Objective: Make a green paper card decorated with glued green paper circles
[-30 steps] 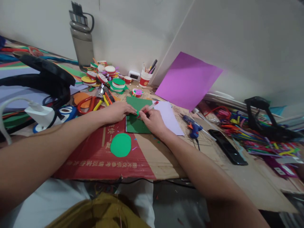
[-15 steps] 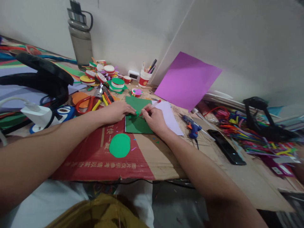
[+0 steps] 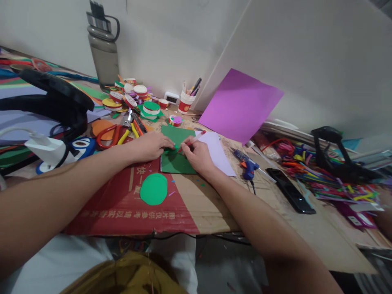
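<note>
A dark green sheet (image 3: 176,163) lies on the cardboard, partly over a pale lilac sheet (image 3: 219,157). My right hand (image 3: 196,154) is closed round a red-tipped pen (image 3: 199,136), its point down at the green sheet. My left hand (image 3: 153,145) rests on that sheet's left edge, its fingertips at a small bright green piece (image 3: 176,147); whether they grip it or only press on it, I cannot tell. Nearer me, a bright green disc (image 3: 153,189) lies flat on the red part of the cardboard.
Behind are a bottle (image 3: 105,53), round paper pieces, a pen cup (image 3: 186,101) and a leaning purple sheet (image 3: 241,106). Pliers and red-handled scissors (image 3: 107,136) lie left; a glue gun (image 3: 247,163), a phone (image 3: 290,190) and colourful strips lie right.
The pen and my right hand have shifted slightly left over the green sheet. My left hand stays at its left edge.
</note>
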{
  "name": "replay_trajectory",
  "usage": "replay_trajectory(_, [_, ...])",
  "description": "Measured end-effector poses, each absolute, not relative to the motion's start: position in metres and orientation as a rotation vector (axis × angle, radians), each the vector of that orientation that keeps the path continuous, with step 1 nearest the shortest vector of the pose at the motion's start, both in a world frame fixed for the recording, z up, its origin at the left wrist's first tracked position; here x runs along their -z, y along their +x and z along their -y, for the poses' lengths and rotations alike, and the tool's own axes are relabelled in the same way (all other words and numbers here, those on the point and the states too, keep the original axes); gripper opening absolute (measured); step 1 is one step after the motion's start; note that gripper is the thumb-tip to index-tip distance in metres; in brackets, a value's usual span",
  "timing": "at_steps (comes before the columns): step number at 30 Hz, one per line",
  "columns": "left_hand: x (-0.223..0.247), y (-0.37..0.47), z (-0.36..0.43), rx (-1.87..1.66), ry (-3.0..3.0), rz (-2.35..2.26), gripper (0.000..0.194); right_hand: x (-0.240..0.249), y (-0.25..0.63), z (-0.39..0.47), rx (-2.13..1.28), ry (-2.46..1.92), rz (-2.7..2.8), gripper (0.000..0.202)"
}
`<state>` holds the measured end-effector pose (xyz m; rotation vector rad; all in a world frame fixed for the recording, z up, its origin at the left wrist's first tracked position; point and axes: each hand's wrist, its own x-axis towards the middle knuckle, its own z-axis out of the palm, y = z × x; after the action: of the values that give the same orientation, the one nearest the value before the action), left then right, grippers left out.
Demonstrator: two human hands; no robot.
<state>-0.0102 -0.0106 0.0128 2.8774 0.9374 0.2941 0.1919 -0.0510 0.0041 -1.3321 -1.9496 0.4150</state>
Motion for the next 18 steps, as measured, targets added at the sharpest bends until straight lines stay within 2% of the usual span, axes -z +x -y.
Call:
replay_trajectory(6, [-0.011, -0.011, 0.015, -0.371, 2.933, -0.928, 0.041, -0.005, 0.193, 0.050, -0.391, -1.352, 1.942, 0.022])
replay_trajectory(18, [-0.015, -0.003, 0.037, -0.291, 3.120, -0.974, 0.028, -0.014, 0.198, 0.044, -0.467, -1.349, 1.858, 0.020])
